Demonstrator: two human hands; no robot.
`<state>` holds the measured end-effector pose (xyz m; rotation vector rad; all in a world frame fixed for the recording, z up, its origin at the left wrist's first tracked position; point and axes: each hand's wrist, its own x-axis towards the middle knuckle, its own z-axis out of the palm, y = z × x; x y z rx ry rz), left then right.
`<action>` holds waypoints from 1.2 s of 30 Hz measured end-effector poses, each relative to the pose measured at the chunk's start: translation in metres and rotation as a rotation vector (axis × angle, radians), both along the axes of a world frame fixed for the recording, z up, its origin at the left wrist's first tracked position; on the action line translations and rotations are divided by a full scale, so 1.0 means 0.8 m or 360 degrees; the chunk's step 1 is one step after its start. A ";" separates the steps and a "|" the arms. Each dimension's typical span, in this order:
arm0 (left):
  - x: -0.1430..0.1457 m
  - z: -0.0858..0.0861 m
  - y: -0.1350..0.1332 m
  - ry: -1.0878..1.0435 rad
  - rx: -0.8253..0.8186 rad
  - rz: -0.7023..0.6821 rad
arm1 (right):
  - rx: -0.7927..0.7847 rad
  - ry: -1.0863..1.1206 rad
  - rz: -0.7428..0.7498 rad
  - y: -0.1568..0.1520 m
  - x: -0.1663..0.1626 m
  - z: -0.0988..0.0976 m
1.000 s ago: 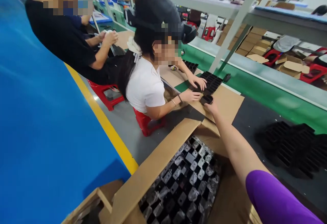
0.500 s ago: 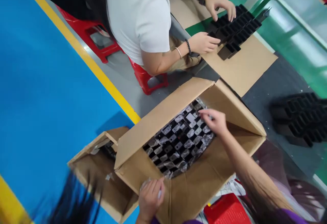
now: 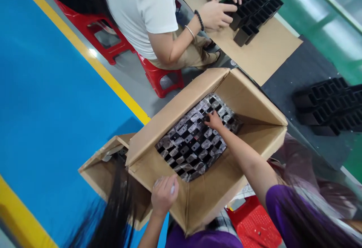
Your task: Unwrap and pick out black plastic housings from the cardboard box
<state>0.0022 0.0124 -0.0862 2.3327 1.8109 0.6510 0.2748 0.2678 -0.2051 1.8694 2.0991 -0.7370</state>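
An open cardboard box [image 3: 249, 106] stands in front of me, packed with several small black parts in clear wrap [image 3: 189, 142]. My right hand [image 3: 213, 121] reaches down into the box, fingers closed on one of the black parts near the far side. My left hand [image 3: 164, 193] grips the near flap of the box, fingers curled over its edge with a small white thing between them.
A person in a white shirt [image 3: 141, 6] sits on a red stool [image 3: 158, 76], handling black trays [image 3: 254, 8] on a cardboard sheet [image 3: 266, 57]. More black trays [image 3: 328, 104] lie on the dark mat at right. A smaller open box [image 3: 98, 165] stands at left.
My view tipped down from the seated person to the box. My right hand drew back from the trays and went deeper into the box; my left hand holds the flap.
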 end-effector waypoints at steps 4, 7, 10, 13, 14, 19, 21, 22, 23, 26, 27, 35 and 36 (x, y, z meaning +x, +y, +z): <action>0.003 -0.001 0.001 0.0011 0.0025 0.0014 | -0.0010 0.0164 0.0235 -0.010 0.002 0.004; 0.003 -0.002 -0.001 0.0022 0.0029 0.0023 | -0.0004 0.0220 0.0376 -0.022 -0.005 0.003; 0.003 -0.003 -0.002 0.0021 0.0016 0.0030 | 0.0031 0.0182 0.0381 -0.038 -0.013 -0.002; 0.003 -0.005 -0.003 0.0012 0.0029 0.0043 | 0.0020 0.0116 0.0376 -0.050 -0.014 -0.004; 0.004 -0.005 -0.003 0.0008 0.0038 0.0044 | 0.0010 0.0090 0.0376 -0.052 -0.014 -0.004; 0.004 -0.007 -0.005 -0.0007 0.0016 0.0052 | -0.0013 -0.0027 0.0396 -0.053 -0.012 -0.005; 0.004 -0.008 -0.006 -0.0013 -0.0001 0.0056 | -0.0008 -0.0044 0.0413 -0.055 -0.013 -0.008; 0.003 -0.008 -0.006 -0.0015 -0.0006 0.0057 | -0.0005 -0.0052 0.0419 -0.057 -0.013 -0.009; 0.003 -0.008 -0.007 -0.0017 -0.0007 0.0055 | -0.0004 -0.0061 0.0423 -0.060 -0.013 -0.010; 0.004 -0.007 -0.007 -0.0024 -0.0007 0.0053 | 0.0010 -0.0090 0.0422 -0.069 -0.011 -0.011; 0.004 -0.007 -0.007 -0.0021 -0.0009 0.0053 | 0.0026 -0.0089 0.0427 -0.071 -0.011 -0.010; 0.006 -0.007 -0.007 0.0001 -0.0050 0.0053 | 0.0020 0.0011 0.0691 -0.047 -0.027 -0.020; 0.006 -0.007 -0.008 0.0009 -0.0060 0.0061 | 0.0010 0.0007 0.0701 -0.042 -0.031 -0.023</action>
